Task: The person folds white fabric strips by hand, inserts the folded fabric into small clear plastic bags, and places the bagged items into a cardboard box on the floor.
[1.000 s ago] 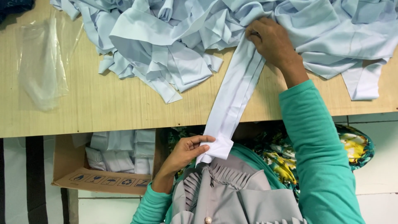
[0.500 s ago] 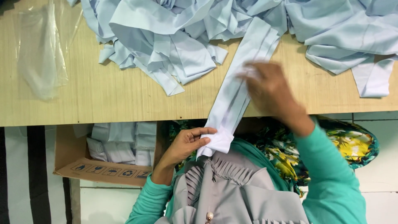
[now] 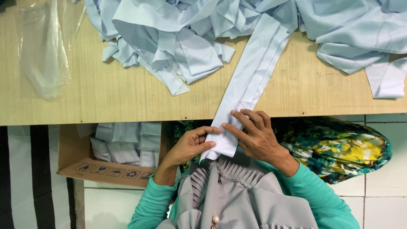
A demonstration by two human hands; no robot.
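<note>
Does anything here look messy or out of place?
Only the pale blue fabric pieces, heaped in a loose, crumpled tangle along the table's far edge. The strip held by both hands lies flat and undamaged.

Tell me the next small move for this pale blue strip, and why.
Probably fold the near end up onto itself: both the left hand and right hand pinch the strip at the table edge, its far length lying flat.
</note>
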